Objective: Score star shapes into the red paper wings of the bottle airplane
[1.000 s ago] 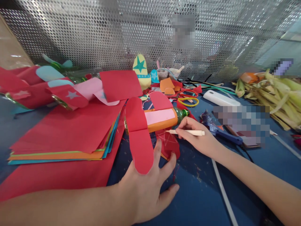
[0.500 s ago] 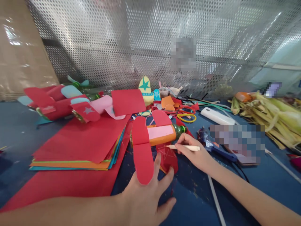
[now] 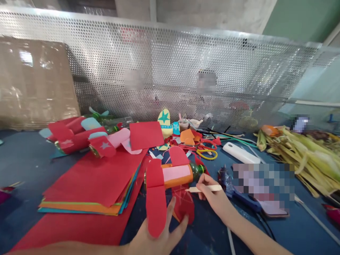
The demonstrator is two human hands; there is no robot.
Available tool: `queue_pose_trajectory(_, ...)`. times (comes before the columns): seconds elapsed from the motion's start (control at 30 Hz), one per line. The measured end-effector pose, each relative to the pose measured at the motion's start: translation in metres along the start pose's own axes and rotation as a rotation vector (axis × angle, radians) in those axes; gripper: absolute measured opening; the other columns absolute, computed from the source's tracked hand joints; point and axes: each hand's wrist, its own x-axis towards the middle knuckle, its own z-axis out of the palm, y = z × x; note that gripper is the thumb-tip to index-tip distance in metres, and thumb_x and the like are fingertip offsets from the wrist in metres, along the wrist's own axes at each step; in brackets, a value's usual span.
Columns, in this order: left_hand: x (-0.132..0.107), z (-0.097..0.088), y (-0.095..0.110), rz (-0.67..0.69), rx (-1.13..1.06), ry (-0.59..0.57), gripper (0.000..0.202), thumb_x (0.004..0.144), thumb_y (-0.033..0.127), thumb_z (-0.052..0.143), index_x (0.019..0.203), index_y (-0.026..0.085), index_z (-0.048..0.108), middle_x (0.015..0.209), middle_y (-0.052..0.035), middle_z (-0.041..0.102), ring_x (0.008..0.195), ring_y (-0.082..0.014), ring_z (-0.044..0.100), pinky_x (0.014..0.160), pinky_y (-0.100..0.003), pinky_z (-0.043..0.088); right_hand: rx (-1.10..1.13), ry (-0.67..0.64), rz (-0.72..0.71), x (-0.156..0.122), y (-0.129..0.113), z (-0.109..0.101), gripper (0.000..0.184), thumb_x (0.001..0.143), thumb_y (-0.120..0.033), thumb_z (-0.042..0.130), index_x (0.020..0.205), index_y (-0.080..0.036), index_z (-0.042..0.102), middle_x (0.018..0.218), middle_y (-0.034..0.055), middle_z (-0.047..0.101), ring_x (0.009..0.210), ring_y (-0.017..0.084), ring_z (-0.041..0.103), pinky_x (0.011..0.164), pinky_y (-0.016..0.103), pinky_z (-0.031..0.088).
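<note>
The green bottle, wrapped in orange paper, lies on its side mid-surface, neck toward the right hand. Just below it, a red flap bears pale star lines, and the pen pinched in that hand has its tip beside them. The left hand is spread wide, fingertips at the flap's edge; from here I can't quite tell whether they press it down. If not, the flap could slip and the line go crooked. The round bottle might roll if nudged. The red strip over the left hand could crease if that hand lifts. Farther right, a swinging forearm could knock the glue gun.
</note>
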Motion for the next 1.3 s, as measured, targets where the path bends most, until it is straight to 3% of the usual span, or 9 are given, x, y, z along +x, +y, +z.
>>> queue_pose_trajectory(0.13,0.003,-0.011,0.005,-0.016,-0.044,-0.086,0.066,0.088,0.056,0.048,0.146,0.03,0.028,0.142,-0.0179,0.041,0.127,-0.0449,0.037,0.088,-0.062,0.044,0.001,0.016,0.014,-0.001,0.0,-0.001,0.021,0.073,-0.035,0.054,0.06,-0.022,0.043,0.045,-0.0057,0.047,0.046,0.012,0.042,0.05,0.025,0.032)
queue_pose_trajectory(0.2,0.005,-0.014,0.01,0.002,-0.078,-0.092,0.067,0.087,0.051,0.05,0.146,0.027,0.03,0.142,-0.0188,0.041,0.129,-0.0446,0.034,0.091,-0.061,0.043,-0.015,0.01,0.02,-0.003,0.001,-0.003,0.021,0.075,-0.035,0.054,0.061,-0.022,0.043,0.047,-0.0055,0.048,0.047,0.011,0.042,0.05,0.025,0.033)
queue_pose_trajectory(0.37,0.004,-0.007,0.019,-0.112,-0.128,-0.014,0.071,0.081,0.052,0.056,0.144,0.03,0.033,0.148,-0.0213,0.028,0.122,-0.051,0.039,0.086,-0.067,0.041,-0.067,0.016,0.009,-0.006,0.001,-0.005,0.018,0.077,-0.034,0.054,0.065,-0.022,0.047,0.051,-0.0047,0.051,0.05,0.012,0.047,0.052,0.025,0.037)
queue_pose_trajectory(0.5,0.001,-0.006,0.02,-0.115,-0.128,0.019,0.069,0.082,0.05,0.055,0.144,0.029,0.033,0.151,-0.0204,0.022,0.122,-0.0495,0.041,0.086,-0.066,0.043,-0.098,0.024,-0.008,-0.007,-0.001,-0.003,0.018,0.078,-0.034,0.055,0.067,-0.022,0.048,0.053,-0.0044,0.053,0.052,0.012,0.05,0.053,0.024,0.038)
queue_pose_trajectory(0.63,0.003,-0.021,0.015,-0.087,-0.126,-0.057,0.069,0.083,0.047,0.058,0.144,0.027,0.033,0.148,-0.0218,0.028,0.124,-0.0476,0.04,0.088,-0.063,0.043,-0.083,0.034,-0.012,-0.006,-0.002,0.001,0.023,0.079,-0.039,0.055,0.066,-0.022,0.046,0.052,-0.0047,0.052,0.051,0.012,0.048,0.053,0.025,0.037)
queue_pose_trajectory(0.8,0.008,-0.036,0.014,-0.03,-0.115,-0.173,0.068,0.086,0.046,0.057,0.145,0.023,0.033,0.143,-0.0242,0.037,0.128,-0.0464,0.035,0.089,-0.062,0.043,-0.019,0.055,0.025,-0.006,-0.003,0.001,0.03,0.083,-0.037,0.048,0.059,-0.023,0.038,0.038,-0.0091,0.036,0.041,0.009,0.034,0.048,0.024,0.031)
queue_pose_trajectory(0.9,0.01,-0.036,0.016,-0.043,-0.078,-0.179,0.068,0.086,0.046,0.056,0.145,0.022,0.033,0.144,-0.0246,0.034,0.131,-0.0469,0.03,0.088,-0.063,0.043,-0.003,0.048,0.019,-0.004,-0.003,0.001,0.023,0.082,-0.033,0.046,0.062,-0.022,0.042,0.04,-0.0079,0.043,0.043,0.01,0.039,0.051,0.024,0.033)
queue_pose_trajectory(1.13,0.003,-0.027,0.017,-0.078,-0.097,-0.09,0.061,0.091,0.056,0.04,0.144,0.027,0.034,0.147,-0.0209,0.032,0.134,-0.0429,0.026,0.092,-0.059,0.042,-0.042,-0.007,-0.014,-0.004,-0.003,-0.001,0.012,0.077,-0.029,0.051,0.068,-0.021,0.048,0.047,-0.0064,0.05,0.047,0.011,0.045,0.051,0.024,0.034)
queue_pose_trajectory(1.3,0.004,-0.021,0.019,-0.08,-0.079,-0.03,0.057,0.092,0.057,0.037,0.141,0.027,0.04,0.146,-0.0205,0.035,0.133,-0.0431,0.029,0.092,-0.058,0.041,-0.102,-0.008,-0.077,-0.01,-0.005,0.0,0.016,0.079,-0.032,0.051,0.068,-0.021,0.048,0.049,-0.0052,0.05,0.049,0.012,0.046,0.051,0.025,0.034)
